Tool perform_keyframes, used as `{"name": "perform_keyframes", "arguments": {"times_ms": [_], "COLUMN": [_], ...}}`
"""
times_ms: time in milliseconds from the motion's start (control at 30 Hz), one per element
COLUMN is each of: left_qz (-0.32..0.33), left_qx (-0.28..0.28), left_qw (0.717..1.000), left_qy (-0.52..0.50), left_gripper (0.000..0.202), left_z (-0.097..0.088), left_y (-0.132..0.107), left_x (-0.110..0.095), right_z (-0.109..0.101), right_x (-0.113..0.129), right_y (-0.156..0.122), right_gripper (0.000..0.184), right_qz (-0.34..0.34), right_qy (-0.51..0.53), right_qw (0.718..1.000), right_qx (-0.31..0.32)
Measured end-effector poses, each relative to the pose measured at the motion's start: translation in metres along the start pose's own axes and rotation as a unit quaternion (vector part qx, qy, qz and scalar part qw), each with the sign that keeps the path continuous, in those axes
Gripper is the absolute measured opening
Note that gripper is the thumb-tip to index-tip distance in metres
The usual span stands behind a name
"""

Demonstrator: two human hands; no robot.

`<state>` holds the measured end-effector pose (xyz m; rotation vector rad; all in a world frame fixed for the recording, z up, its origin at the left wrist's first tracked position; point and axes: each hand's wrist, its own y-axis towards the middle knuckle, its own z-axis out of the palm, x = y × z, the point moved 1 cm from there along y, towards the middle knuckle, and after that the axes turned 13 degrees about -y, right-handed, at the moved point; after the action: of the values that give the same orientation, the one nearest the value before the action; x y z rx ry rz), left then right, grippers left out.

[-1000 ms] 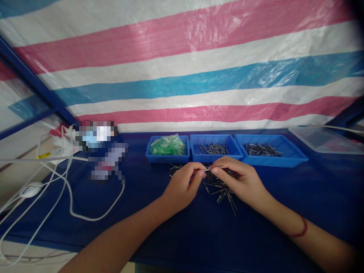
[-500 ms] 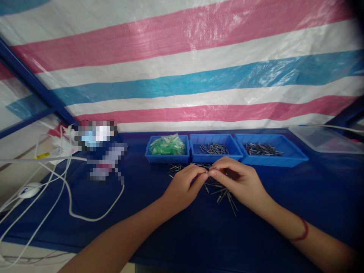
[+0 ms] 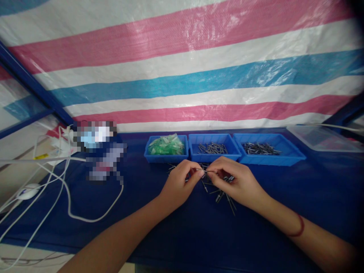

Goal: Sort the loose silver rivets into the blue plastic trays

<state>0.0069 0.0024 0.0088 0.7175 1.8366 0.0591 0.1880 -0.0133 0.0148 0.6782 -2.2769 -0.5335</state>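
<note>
Pin (image 3: pixel 205 171) is at frame centre, just below the middle bin (image 3: pixel 196 156). Long axis near level, running left-right across the frame, slight drop to the right. Bright, thicker part sits to the left, dark thin part points right; both tips partly hidden by fingers.

Left hand (image 3: pixel 176 184): thumb and index pinched on the left part. Right hand (image 3: pixel 238 184): thumb and index pinched on the right part. Fingertips close together, small gap, pin bridges it.

Loose pins (image 3: pixel 218 196) lie under and between the hands, mixed headings; lowest ones slant down-right. More pins in the middle bin and right bin (image 3: pixel 291 151).
</note>
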Motion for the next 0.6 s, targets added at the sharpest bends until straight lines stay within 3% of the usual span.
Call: {"name": "perform_keyframes", "arguments": {"times_ms": [100, 200, 367, 467, 600], "left_qz": [0.007, 0.021, 0.020, 0.021, 0.015], "left_qx": [0.015, 0.044, 0.101, 0.124, 0.133], "left_qw": [0.999, 0.992, 0.965, 0.953, 0.945], "left_qy": [0.031, 0.114, 0.240, 0.275, 0.297], "left_gripper": [0.019, 0.028, 0.041, 0.041, 0.030], "left_z": [-0.001, -0.001, 0.000, 0.001, 0.002], "left_y": [0.000, -0.001, -0.003, -0.004, -0.003], "left_x": [-0.001, -0.001, 0.002, 0.004, 0.006], "right_z": [-0.009, -0.031, -0.079, -0.093, -0.090], "right_x": [-0.004, -0.022, -0.073, -0.100, -0.116], "right_y": [0.004, 0.008, 0.004, -0.005, -0.011], "right_gripper": [0.011, 0.010, 0.008, 0.013, 0.012], "right_qz": [-0.026, 0.027, 0.179, 0.179, 0.150], "right_qy": [-0.036, -0.126, -0.322, -0.369, -0.374], "right_qw": [0.999, 0.990, 0.917, 0.892, 0.892], "right_qx": [0.001, -0.056, -0.155, -0.191, -0.203]}}
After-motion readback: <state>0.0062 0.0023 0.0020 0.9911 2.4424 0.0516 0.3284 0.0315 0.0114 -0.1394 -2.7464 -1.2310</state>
